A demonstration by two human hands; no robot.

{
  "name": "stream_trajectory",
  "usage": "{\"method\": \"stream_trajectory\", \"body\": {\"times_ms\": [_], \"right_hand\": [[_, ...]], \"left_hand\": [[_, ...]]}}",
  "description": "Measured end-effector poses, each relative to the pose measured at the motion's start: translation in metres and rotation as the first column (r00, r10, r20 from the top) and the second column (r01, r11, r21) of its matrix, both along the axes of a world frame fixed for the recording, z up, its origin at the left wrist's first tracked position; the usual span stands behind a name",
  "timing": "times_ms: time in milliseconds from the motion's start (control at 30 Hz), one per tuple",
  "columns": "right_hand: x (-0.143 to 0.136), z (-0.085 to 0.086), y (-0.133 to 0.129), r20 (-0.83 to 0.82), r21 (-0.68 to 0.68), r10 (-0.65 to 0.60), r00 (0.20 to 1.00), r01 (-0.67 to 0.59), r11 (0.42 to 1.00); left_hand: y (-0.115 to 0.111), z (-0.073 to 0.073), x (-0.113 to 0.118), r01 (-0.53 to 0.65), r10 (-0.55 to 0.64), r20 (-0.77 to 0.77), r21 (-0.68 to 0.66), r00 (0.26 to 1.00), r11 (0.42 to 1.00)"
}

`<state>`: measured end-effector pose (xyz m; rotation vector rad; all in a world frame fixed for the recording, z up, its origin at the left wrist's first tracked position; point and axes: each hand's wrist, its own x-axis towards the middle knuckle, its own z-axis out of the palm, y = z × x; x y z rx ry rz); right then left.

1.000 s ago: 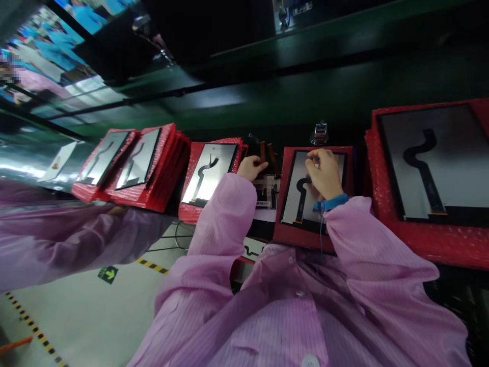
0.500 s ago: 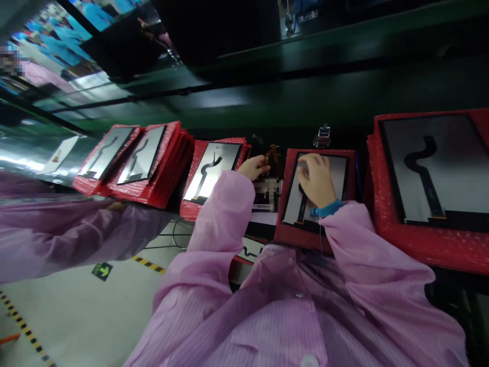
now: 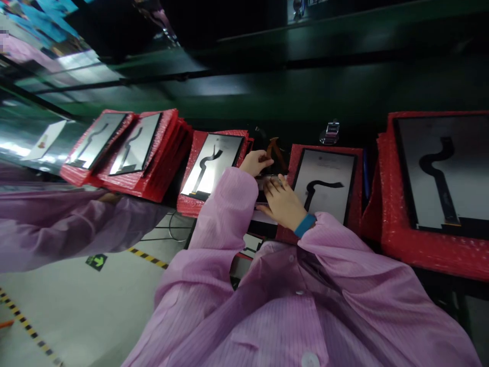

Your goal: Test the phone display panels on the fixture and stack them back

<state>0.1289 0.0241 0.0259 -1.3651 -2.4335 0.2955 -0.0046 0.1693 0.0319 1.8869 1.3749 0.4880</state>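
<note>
My left hand (image 3: 256, 163) is at the back edge of a small dark device (image 3: 263, 196), its thumb and fingertips pinched on something too small to make out, beside an orange-brown strip (image 3: 275, 153). Over the same device lies my right hand (image 3: 282, 203), palm down with its fingers spread and a blue band at the wrist. A display panel with a curved black cable (image 3: 324, 178) rests on red wrap (image 3: 357, 204) just right of that hand. Another such panel (image 3: 210, 163) lies left of my left hand.
Stacks of red bubble wrap with panels stand at the left (image 3: 153, 173) and right (image 3: 393, 204). A clear-and-metal object (image 3: 330, 132) sits behind. Another person's sleeve (image 3: 76, 224) reaches in from the left.
My right hand has moved left off the right panel onto the small device, baring the panel's curved cable. My left hand stays near the device's back edge.
</note>
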Motion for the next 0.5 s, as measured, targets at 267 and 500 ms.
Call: {"method": "stream_trajectory", "body": {"times_ms": [267, 500], "right_hand": [[0.009, 0.023, 0.010, -0.042, -0.025, -0.076, 0.996, 0.075, 0.997], [0.021, 0.015, 0.063, -0.145, -0.093, -0.517, 0.844, 0.508, 0.856]], "left_hand": [[0.015, 0.017, 0.005, -0.141, 0.139, 0.120, 0.007, 0.983, 0.990], [0.017, 0.011, 0.006, -0.249, 0.251, -0.144, 0.031, 0.957, 0.968]]}}
